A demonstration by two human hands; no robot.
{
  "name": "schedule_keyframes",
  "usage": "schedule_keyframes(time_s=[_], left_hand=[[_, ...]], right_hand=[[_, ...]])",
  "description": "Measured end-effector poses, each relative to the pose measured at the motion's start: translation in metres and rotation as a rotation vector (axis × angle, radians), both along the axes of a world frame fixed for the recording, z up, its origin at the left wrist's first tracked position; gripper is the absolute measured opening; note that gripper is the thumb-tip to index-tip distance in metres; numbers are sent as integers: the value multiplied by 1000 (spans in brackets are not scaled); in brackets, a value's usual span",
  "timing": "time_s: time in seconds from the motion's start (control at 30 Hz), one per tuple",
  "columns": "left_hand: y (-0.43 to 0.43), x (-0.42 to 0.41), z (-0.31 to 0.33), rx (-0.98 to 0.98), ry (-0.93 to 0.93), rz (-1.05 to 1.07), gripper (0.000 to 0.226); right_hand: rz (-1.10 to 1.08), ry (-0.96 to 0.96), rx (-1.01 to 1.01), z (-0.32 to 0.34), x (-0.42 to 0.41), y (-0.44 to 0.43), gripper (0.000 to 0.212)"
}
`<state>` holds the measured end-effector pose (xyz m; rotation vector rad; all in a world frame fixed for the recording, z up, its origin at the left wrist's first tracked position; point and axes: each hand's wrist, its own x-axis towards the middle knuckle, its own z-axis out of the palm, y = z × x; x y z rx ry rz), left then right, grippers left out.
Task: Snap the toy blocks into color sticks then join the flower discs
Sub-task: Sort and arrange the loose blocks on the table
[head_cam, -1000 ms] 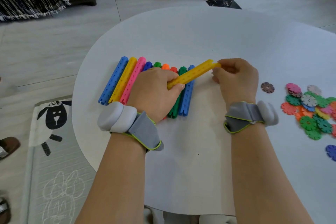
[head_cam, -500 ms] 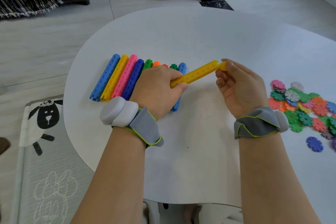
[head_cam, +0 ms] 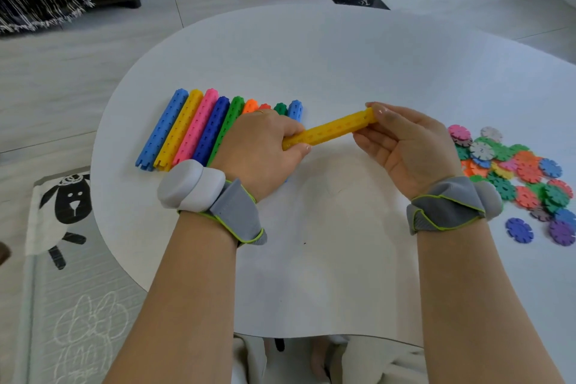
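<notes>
Holding the yellow stick (head_cam: 327, 131) at both ends, I have it slanted just above the table (head_cam: 343, 56); my left hand (head_cam: 258, 153) is curled round its near end, and my right hand (head_cam: 405, 143) pinches the far end between thumb and fingertips, palm turned up.

Handling, by my judgement: moulded plastic, light and stiff along its length; weakest at the joints between blocks, so bending could pop one apart; the faces look smooth, but the small holes should give some purchase. Press only along the axis to seat a joint; take hold at the two ends for that, and nearer the middle with one hand when laying it down.

The row of finished sticks (head_cam: 193, 131) lies side by side just beyond my left hand, which hides part of it; the free slot looks to be at its right edge.

The flower discs (head_cam: 514, 168) sit in a loose heap to the right of my right hand, not yet joined; they look thin, light and notched, and are best taken by the rim.
</notes>
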<state>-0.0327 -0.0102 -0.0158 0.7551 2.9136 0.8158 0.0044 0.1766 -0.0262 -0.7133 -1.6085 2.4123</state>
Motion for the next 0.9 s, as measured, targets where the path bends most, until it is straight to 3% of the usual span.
schedule_keyframes(time_s=[0.63, 0.83, 0.9], left_hand=[[7, 9, 2, -63, 52, -42, 31], [23, 8, 3, 199, -41, 35, 47], [24, 8, 3, 182, -74, 18, 52]], right_hand=[[128, -102, 184, 7, 39, 13, 13], [252, -189, 470, 5, 39, 5, 14], [296, -212, 579, 6, 38, -2, 16]])
